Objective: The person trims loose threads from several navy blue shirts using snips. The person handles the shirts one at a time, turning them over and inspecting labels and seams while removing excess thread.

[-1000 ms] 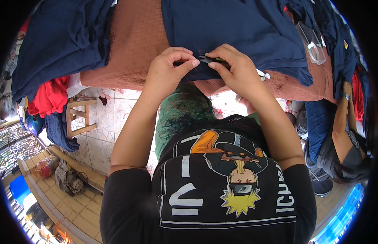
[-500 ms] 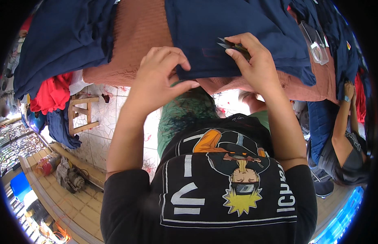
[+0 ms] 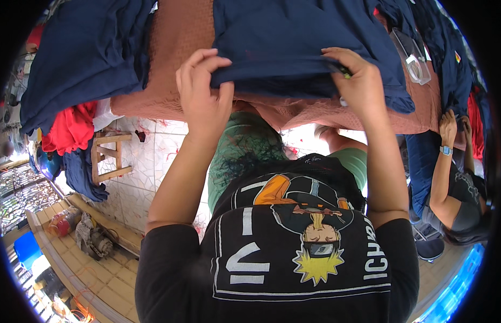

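Note:
A folded navy blue garment (image 3: 293, 32) lies before me on a table with a brown quilted cover. My left hand (image 3: 206, 91) pinches the left end of its near edge between thumb and fingers. At the right end, my right hand (image 3: 359, 81) grips the same edge, and the strip between both hands is raised into a fold. Thread snips (image 3: 345, 72) are tucked in the right hand; only a small dark and greenish part shows, and the blades are mostly hidden.
More navy garments (image 3: 89, 48) are heaped at the left, above red cloth (image 3: 72, 126) and a wooden stool (image 3: 113, 156). A clear plastic case (image 3: 414, 59) rests at the right of the brown cover (image 3: 175, 54). Another person's hand (image 3: 448, 126) works at the far right.
Both hands have moved onto the garment's near edge, closed on it and lifted it. The snips' blades, which pointed left in plain view, are now mostly covered.

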`<state>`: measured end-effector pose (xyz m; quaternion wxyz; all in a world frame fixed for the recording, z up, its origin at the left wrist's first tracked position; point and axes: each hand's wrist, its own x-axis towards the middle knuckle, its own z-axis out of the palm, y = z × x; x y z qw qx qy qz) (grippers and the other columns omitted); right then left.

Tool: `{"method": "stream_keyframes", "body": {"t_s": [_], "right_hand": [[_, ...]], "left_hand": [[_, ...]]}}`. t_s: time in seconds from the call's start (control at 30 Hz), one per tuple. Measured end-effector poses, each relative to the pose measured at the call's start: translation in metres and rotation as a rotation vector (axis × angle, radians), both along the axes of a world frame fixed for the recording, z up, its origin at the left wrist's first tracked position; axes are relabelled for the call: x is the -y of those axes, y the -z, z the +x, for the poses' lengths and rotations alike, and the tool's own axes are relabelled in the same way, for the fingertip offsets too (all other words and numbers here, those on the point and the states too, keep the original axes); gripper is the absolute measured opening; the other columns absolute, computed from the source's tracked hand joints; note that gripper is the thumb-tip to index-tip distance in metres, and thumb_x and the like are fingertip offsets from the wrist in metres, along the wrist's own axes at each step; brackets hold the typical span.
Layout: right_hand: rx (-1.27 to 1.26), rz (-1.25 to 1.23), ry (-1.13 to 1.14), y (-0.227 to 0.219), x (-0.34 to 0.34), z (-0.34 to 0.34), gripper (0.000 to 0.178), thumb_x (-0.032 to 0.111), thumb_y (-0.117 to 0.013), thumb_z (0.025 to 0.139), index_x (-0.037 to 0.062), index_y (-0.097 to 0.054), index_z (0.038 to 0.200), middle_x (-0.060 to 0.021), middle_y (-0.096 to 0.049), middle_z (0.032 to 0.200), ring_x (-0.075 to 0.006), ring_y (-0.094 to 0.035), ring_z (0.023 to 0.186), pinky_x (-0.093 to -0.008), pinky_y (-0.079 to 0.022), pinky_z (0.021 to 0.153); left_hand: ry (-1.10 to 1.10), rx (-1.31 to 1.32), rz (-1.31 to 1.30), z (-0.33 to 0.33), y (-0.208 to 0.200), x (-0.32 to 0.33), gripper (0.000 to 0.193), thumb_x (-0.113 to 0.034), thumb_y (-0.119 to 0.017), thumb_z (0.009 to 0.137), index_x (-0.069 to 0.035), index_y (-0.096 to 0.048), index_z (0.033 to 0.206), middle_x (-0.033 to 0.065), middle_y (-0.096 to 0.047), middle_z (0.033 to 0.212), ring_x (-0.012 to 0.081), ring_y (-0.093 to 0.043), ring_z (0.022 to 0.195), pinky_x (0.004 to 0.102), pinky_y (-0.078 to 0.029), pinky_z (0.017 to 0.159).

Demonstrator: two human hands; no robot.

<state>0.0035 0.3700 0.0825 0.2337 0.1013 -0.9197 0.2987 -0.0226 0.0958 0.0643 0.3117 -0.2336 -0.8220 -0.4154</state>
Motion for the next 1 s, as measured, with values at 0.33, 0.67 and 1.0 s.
{"method": "stream_keyframes", "body": {"t_s": [0.33,0.67,1.0], "right_hand": [[0.381,-0.477,0.018,-0.037,-0.054,-0.002,0.021,0.020,-0.076,0.083,0.0030,-0.065,0.084,0.0101,-0.053,0.072,0.0009,-0.044,0.070,-0.0164,-0.032,0.059],[0.022,-0.083,0.165,-0.029,-0.016,-0.012,0.042,0.042,-0.073,0.081,0.0078,-0.068,0.104,-0.0124,-0.069,0.094,-0.0288,-0.067,0.086,-0.0344,-0.052,0.076],[0.369,-0.268,-0.238,0.012,0.035,-0.001,0.023,0.017,-0.074,0.079,0.0050,-0.064,0.097,-0.0089,-0.061,0.091,-0.0251,-0.062,0.080,-0.0337,-0.049,0.073]], "left_hand": [[0.450,0.883,0.677,-0.021,-0.016,0.016,0.020,-0.014,-0.056,0.098,0.002,-0.064,0.107,0.0066,-0.068,0.096,0.0091,-0.063,0.086,0.0222,-0.051,0.076],[0.346,0.290,-0.216,-0.011,-0.039,-0.010,0.022,-0.006,-0.068,0.084,-0.009,-0.070,0.106,0.0047,-0.063,0.107,0.0174,-0.064,0.088,0.0295,-0.051,0.078],[0.309,0.377,-0.270,-0.014,0.004,-0.028,0.012,-0.011,-0.068,0.084,-0.006,-0.068,0.095,0.0054,-0.065,0.097,0.0258,-0.066,0.085,0.0354,-0.053,0.075]]}}
